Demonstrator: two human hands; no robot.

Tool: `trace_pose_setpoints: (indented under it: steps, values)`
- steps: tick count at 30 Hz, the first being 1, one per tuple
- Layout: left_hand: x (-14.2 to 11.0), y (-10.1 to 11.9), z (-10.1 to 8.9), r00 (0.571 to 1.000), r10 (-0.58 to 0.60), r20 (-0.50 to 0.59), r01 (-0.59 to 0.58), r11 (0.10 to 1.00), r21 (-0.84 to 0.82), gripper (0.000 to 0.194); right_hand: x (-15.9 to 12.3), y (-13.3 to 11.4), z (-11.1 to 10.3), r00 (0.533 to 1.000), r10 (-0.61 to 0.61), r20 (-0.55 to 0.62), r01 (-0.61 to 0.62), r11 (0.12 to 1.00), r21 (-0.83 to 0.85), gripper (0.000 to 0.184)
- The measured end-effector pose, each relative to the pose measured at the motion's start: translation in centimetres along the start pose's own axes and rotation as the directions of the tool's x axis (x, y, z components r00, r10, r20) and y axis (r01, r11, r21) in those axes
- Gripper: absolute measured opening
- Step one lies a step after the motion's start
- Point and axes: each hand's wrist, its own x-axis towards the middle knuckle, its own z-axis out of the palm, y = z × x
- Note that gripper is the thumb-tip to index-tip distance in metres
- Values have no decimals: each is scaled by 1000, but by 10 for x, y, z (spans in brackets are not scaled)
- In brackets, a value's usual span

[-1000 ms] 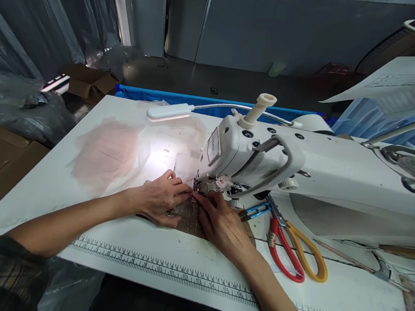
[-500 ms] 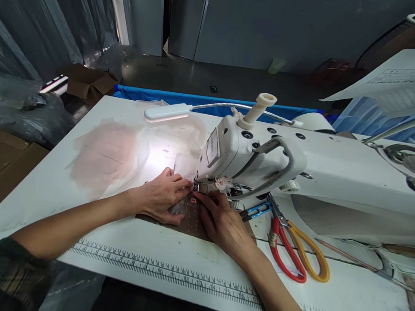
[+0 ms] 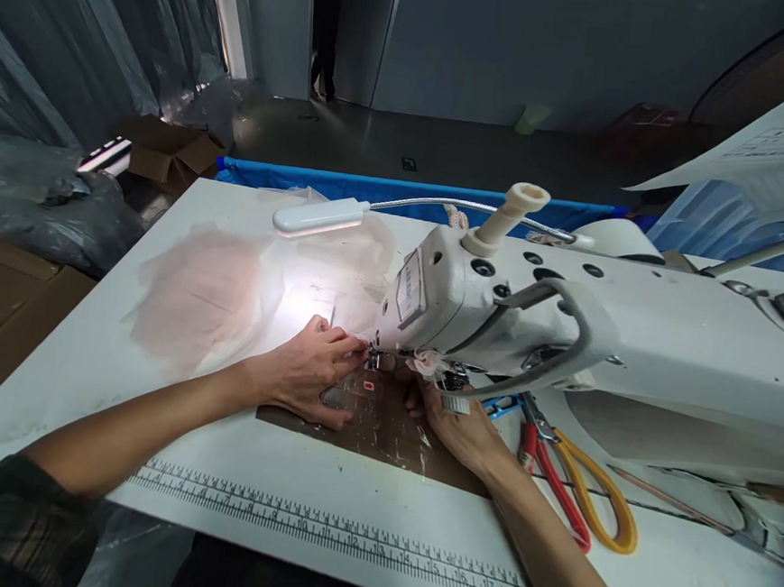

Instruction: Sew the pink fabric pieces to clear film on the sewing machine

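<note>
A white sewing machine (image 3: 501, 293) stands over the table, its presser foot (image 3: 374, 359) lit by a lamp. Beside the foot, my left hand (image 3: 311, 373) lies with fingers stretched toward it and the thumb spread apart, pressing on the work surface. Sheer pale pink fabric (image 3: 202, 288) spreads out beyond that hand. My right hand (image 3: 459, 425) is under the machine head to the right of the foot. Its fingers are curled and partly hidden, so what they hold cannot be made out. Under both hands is a brown plate (image 3: 387, 438) with a small red-and-white mark.
Red-and-yellow-handled scissors (image 3: 581, 480) and a blue-handled snipper (image 3: 502, 405) lie right of my right hand. A lamp head (image 3: 320, 217) hangs over the fabric. A printed ruler (image 3: 345, 539) runs along the front edge. Cardboard boxes (image 3: 17, 309) stand left. A person (image 3: 327, 35) is in the doorway.
My right hand has moved right, away from the presser foot and further under the machine head. My left hand has stayed in place. A person has appeared in the doorway. The view has shifted slightly.
</note>
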Motion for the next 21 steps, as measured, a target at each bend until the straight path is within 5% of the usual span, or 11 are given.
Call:
trace_pose_setpoints:
  steps: [5,16,21]
  values:
    - [-1,-1,2,1000,-13,5,13,1000,-19,74,-8,-7,-1,998,-23,-61,25,999,26,19]
    - [-5,-4,7,997,-59,43,65,984,-167,86,-5,3,8,981,154,-120,-136,980,145,24]
    - [-5,-1,8,985,-154,79,165,974,-154,82,-6,0,9,978,131,-162,-110,985,131,23]
